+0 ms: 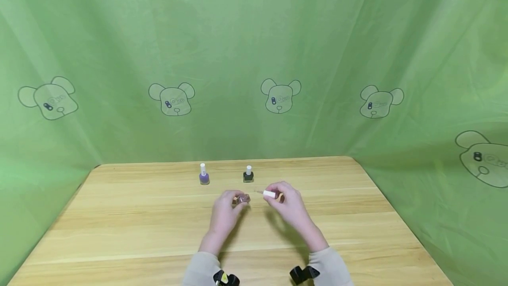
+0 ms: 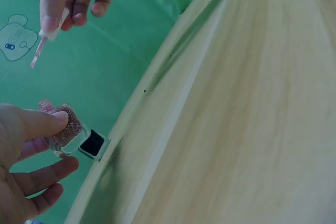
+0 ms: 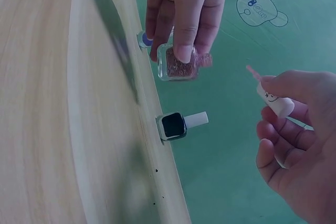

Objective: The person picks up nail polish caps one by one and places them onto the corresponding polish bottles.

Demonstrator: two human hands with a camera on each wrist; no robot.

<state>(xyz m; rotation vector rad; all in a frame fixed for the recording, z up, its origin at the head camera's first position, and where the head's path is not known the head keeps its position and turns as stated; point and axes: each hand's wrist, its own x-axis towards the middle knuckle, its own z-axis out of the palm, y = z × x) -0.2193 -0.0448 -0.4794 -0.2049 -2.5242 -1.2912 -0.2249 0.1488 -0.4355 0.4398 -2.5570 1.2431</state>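
My left hand point(image 1: 224, 212) pinches a small clear nail polish bottle point(image 3: 179, 67) with glittery pink polish between thumb and fingers. Its cap is off, and the bare neck points toward the right hand. Opposite it, my right hand point(image 1: 293, 206) holds the white cap point(image 3: 277, 102) between thumb and fingers. From this cap a thin pink-coated brush point(image 2: 39, 53) sticks out toward the bottle, with a gap between brush tip and neck. Both hands are raised above the wooden table point(image 1: 158, 233).
Behind the hands stands a dark nail polish bottle point(image 1: 248, 177) with a white cap. Farther left is a purple nail polish bottle point(image 1: 204, 178), also white-capped and upright. A green curtain point(image 1: 230, 47) with bear outlines hangs along the table's back and sides.
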